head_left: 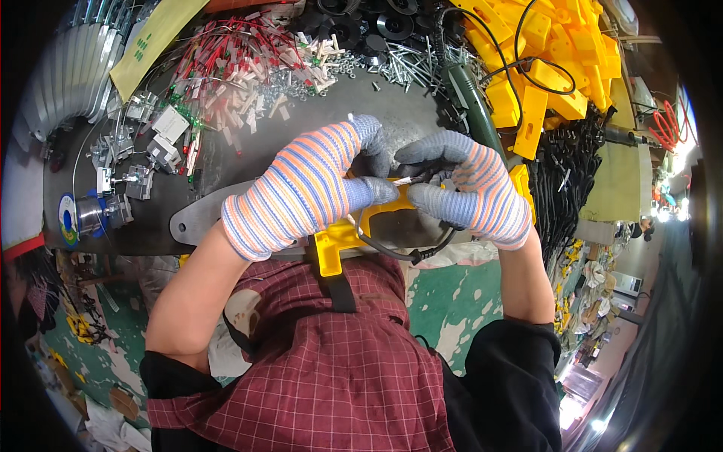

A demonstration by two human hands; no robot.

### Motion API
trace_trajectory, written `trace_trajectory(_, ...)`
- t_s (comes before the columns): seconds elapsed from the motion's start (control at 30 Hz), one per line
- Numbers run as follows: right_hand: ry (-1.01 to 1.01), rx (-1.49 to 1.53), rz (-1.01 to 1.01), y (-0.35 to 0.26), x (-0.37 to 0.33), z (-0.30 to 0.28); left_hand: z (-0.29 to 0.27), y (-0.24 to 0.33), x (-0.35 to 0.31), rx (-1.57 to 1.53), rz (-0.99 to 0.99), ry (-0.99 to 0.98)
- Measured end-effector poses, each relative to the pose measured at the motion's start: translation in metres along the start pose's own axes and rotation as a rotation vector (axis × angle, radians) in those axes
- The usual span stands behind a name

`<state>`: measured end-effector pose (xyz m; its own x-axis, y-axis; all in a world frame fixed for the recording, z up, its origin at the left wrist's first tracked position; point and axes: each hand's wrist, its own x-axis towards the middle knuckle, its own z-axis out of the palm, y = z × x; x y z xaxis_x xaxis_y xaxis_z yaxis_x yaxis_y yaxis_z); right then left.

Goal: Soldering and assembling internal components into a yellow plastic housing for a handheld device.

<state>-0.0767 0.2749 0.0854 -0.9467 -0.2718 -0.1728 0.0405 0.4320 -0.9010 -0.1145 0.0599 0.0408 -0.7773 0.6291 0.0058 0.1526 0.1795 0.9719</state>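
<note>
My left hand (305, 184) and my right hand (471, 188) wear striped knit gloves with grey-coated fingers. They meet over the front of the bench, fingertips almost touching. Between them runs a thin wire end with a small white piece (404, 181), pinched from both sides; its exact joint is hidden by the fingers. Under the hands lies a yellow plastic housing (331, 252), partly covered. A dark cable (384, 251) loops below my fingers along the bench edge. Left of my left wrist, a flat grey metal plate with a hole (199, 218) rests on the bench.
Red wires with white connectors (226, 83) and loose screws (403, 66) heap at the back. Yellow housings (557, 45) pile up at back right, near a green tool (471, 102) and black cables (561, 181). Metal switch parts (162, 139) and a solder spool (90, 216) stand left.
</note>
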Motion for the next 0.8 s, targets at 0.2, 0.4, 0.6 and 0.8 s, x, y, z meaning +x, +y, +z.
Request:
trace_trajectory(0.2, -0.084, -0.193, -0.054, 0.005, 0.004, 0.003, -0.004, 0.002, -0.001, 0.041, -0.024, -0.036)
trace_trajectory(0.4, -0.109, -0.177, -0.047, 0.008, 0.005, 0.004, -0.008, 0.001, -0.006, 0.127, 0.027, -0.146)
trace_trajectory(0.6, -0.129, -0.100, -0.067, 0.007, 0.005, 0.008, -0.008, 0.000, -0.006, 0.104, 0.006, -0.104)
trace_trajectory(0.8, 0.035, 0.009, -0.074, 0.004, -0.006, 0.008, -0.008, 0.000, -0.008, 0.058, 0.005, -0.104)
